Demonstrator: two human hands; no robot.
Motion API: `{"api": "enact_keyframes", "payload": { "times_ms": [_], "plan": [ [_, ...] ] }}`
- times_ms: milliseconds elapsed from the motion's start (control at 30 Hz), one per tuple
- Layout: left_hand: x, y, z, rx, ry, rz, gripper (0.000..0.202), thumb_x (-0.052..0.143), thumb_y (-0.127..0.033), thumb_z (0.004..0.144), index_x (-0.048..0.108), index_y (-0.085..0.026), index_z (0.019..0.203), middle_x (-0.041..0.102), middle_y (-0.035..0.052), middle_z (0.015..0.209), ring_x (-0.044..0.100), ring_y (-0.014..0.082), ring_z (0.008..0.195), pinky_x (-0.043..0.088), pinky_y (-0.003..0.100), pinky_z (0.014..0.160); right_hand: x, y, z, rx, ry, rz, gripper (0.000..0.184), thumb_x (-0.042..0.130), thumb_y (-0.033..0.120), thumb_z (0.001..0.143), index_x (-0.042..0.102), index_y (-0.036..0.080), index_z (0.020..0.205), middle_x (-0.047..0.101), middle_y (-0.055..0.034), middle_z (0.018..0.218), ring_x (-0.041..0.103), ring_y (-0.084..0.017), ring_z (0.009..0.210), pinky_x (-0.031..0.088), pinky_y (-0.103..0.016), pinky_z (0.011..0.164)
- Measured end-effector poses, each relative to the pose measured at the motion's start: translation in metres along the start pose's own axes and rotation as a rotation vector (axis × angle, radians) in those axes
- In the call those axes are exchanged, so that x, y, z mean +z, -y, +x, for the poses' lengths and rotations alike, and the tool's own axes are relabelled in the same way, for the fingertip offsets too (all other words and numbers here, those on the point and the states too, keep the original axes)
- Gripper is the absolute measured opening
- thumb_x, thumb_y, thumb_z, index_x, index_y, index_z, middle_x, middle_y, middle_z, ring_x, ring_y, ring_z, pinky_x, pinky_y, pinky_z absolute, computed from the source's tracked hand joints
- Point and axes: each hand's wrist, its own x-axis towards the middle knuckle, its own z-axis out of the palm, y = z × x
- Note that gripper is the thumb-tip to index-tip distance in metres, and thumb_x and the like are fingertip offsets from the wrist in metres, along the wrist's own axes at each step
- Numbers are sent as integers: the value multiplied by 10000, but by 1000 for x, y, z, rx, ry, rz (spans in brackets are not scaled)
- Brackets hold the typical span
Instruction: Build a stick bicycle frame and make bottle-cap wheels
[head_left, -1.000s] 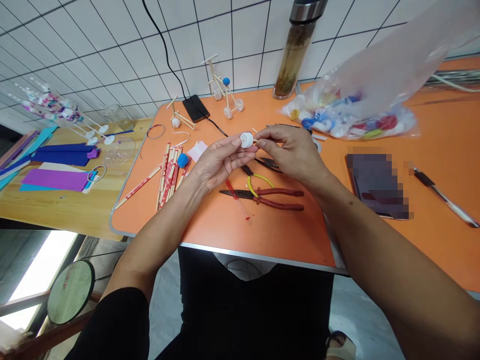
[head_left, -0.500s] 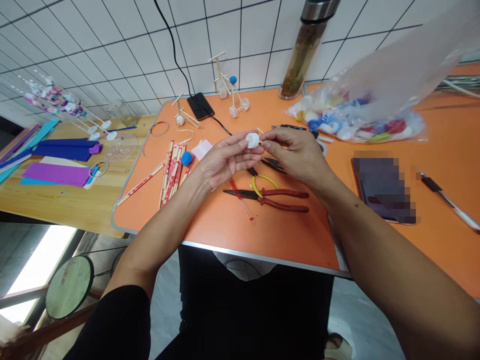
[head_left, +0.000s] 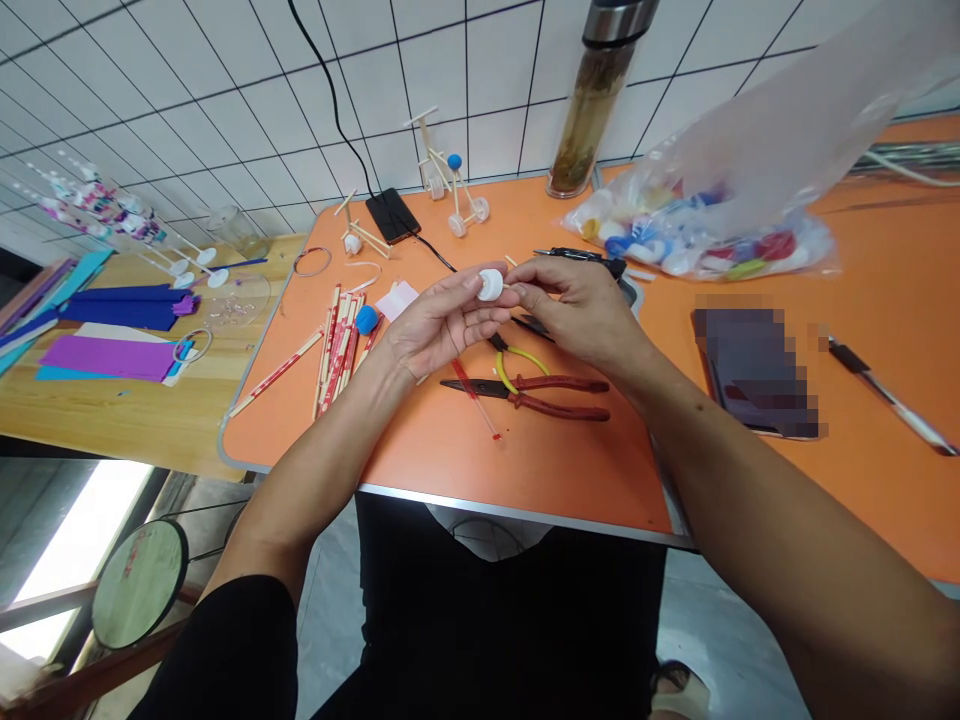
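Observation:
Between the thumb and fingers of my left hand (head_left: 444,328) is a white bottle cap (head_left: 490,285), its ridged side showing. My right hand (head_left: 574,308) is closed just right of the cap, pinching a thin pale wooden stick (head_left: 511,261) whose tip shows above the fingers. Whether the stick goes into the cap is hidden by the fingertips. Below the hands lie red-handled pliers (head_left: 540,390) and a yellow-handled tool (head_left: 517,368), partly covered. A clear red-ended strip (head_left: 478,402) lies across the pliers' jaws.
Red-and-cream sticks (head_left: 339,350) and a blue cap (head_left: 367,320) lie left of my hands. Small stick-and-cap models (head_left: 466,205) stand near the wall beside a black phone (head_left: 392,215). A tea bottle (head_left: 589,110), a bag of caps (head_left: 697,225), a dark pixelated device (head_left: 750,370) and a pen (head_left: 889,395) are rightward.
The whole view has shifted slightly, so everything sits a little further left. Both hands keep the same hold at the cap, which looks slightly turned.

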Motion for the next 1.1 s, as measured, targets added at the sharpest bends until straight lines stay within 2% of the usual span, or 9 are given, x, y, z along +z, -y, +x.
{"api": "enact_keyframes", "payload": {
  "times_ms": [133, 267, 367, 533, 667, 833, 933, 1100],
  "plan": [
    [1, -1, -2, 24, -1, 6, 222, 699, -187, 1108, 811, -167, 1299, 896, 81, 1028, 901, 190, 1002, 709, 211, 972, -1, -3, 0, -34, -11, -8, 368, 706, 593, 1068, 860, 269, 988, 855, -58, 1033, 755, -264, 960, 571, -418, 940],
    [3, -11, -8, 56, -93, 39, 290, 741, -282, 1107, 792, -209, 1384, 899, 74, 1046, 901, 230, 1061, 727, 283, 1013, -1, -8, 1, 18, -77, -33, 366, 730, 595, 1047, 836, 254, 966, 833, -63, 967, 746, -264, 918, 569, -417, 888],
    [1, -16, -6, 138, -163, 83, 352, 799, -306, 1071, 779, -216, 1410, 904, 77, 1118, 889, 241, 1139, 709, 321, 1088, 3, -1, 0, 67, -160, -32, 340, 684, 558, 1087, 830, 255, 1040, 814, -50, 925, 732, -243, 851, 562, -396, 829],
    [-2, -8, 4, 266, -222, 146, 143, 856, -194, 991, 825, -161, 1127, 904, 95, 1165, 880, 220, 1164, 673, 306, 1140, 11, 23, -7, 24, -212, -197, 239, 646, 400, 1114, 837, 258, 1104, 803, -52, 931, 718, -248, 813, 520, -400, 816],
    [-1, 0, 6, 334, -295, 190, 175, 914, -228, 938, 828, -190, 1085, 902, 75, 1195, 868, 221, 1207, 672, 306, 1125, 18, 27, -11, -7, -158, -319, 237, 609, 290, 1079, 837, 245, 1123, 815, -76, 950, 747, -291, 884, 494, -418, 834],
    [-2, 5, 7, 404, -297, 213, 298, 982, -321, 875, 841, -225, 1120, 894, 65, 1241, 843, 228, 1267, 674, 355, 1143, 24, 25, -14, -13, -131, -377, 269, 575, 291, 1072, 837, 257, 1119, 815, -62, 912, 708, -268, 797, 450, -402, 765],
    [-2, 7, 6, 446, -309, 241, 257, 981, -328, 882, 852, -243, 1087, 898, 44, 1209, 832, 238, 1285, 680, 380, 1134, 25, 26, -15, -4, -130, -355, 250, 587, 298, 1072, 833, 253, 1087, 786, -56, 848, 690, -260, 766, 431, -394, 746],
    [-1, 12, 5, 558, -332, 341, 177, 933, -274, 921, 872, -253, 1086, 899, 34, 1227, 827, 227, 1265, 676, 363, 1104, 26, 32, -15, 57, -135, -285, 219, 599, 256, 1049, 817, 238, 1026, 739, -38, 749, 664, -241, 707, 430, -394, 730]
  ]
}}
